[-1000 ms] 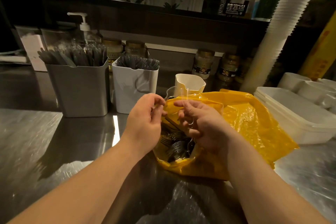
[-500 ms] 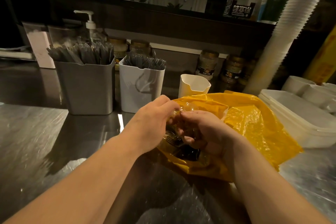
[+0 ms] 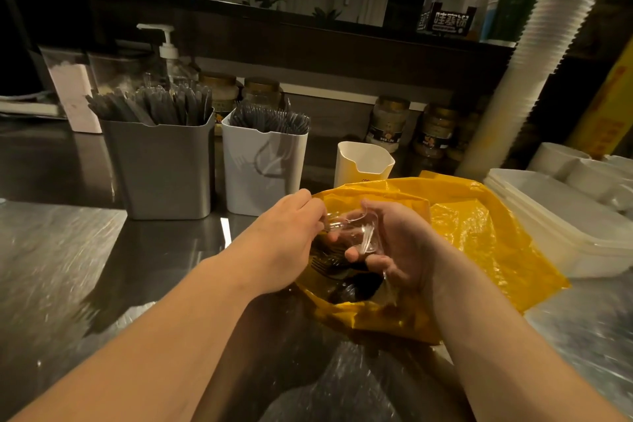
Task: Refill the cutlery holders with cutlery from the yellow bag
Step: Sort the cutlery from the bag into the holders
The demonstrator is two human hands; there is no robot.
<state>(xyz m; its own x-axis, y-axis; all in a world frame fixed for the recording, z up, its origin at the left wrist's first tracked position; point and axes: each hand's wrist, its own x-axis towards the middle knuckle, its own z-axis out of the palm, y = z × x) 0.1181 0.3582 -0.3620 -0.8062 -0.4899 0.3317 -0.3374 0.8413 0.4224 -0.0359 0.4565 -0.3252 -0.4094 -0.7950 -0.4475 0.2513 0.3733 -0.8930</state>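
Fingers (image 3: 352, 254) of the right hand (image 3: 404, 243) curl round a crumpled clear plastic wrapper (image 3: 356, 228), palm turned up. The left hand (image 3: 287, 236) meets it from the other side, its fingertips pinching the wrapper's near edge. Both hands sit in the mouth of the yellow bag (image 3: 479, 236), just above the black forks (image 3: 329, 262) lying inside it. The bag lies open on the steel counter (image 3: 68, 250). Beyond the left hand stand a grey holder (image 3: 161, 168) and a white holder (image 3: 263, 171), both packed with dark cutlery; a smaller white holder (image 3: 363, 161) stands beyond the bag. Right of the bag sit stacked white containers (image 3: 565, 226).
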